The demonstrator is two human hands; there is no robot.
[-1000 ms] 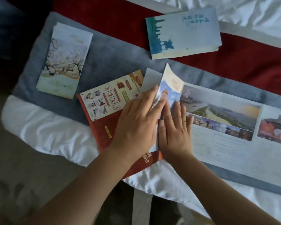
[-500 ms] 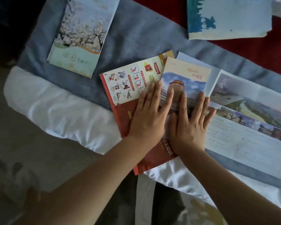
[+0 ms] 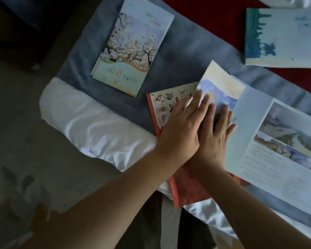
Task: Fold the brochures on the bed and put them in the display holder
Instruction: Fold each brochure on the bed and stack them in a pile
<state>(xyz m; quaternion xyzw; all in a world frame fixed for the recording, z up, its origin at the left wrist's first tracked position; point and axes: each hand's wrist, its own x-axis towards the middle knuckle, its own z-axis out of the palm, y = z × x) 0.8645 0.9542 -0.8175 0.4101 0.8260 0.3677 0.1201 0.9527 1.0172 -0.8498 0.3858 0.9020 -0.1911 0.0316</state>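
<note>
Head view: both hands flat, fingers straight, nothing clasped. Left hand [image 3: 180, 130] overlaps the thumb side of right hand [image 3: 214, 141]. Both press on the folded end panel [image 3: 221, 87] of the long brochure [image 3: 276, 159]; its unfolded rest runs off to the right of the hands. Under the left palm and both wrists: red brochure [image 3: 187, 191], partly beneath that panel. Beyond the left fingertips, apart: blossom brochure [image 3: 133, 45]. Well beyond the right fingertips: teal-edged brochure [image 3: 284, 36]. All lie on a grey blanket [image 3: 187, 51] over white bedding [image 3: 97, 126].

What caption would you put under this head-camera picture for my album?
Left hand and right hand press flat a folded panel of the photo brochure on the bed.
</note>
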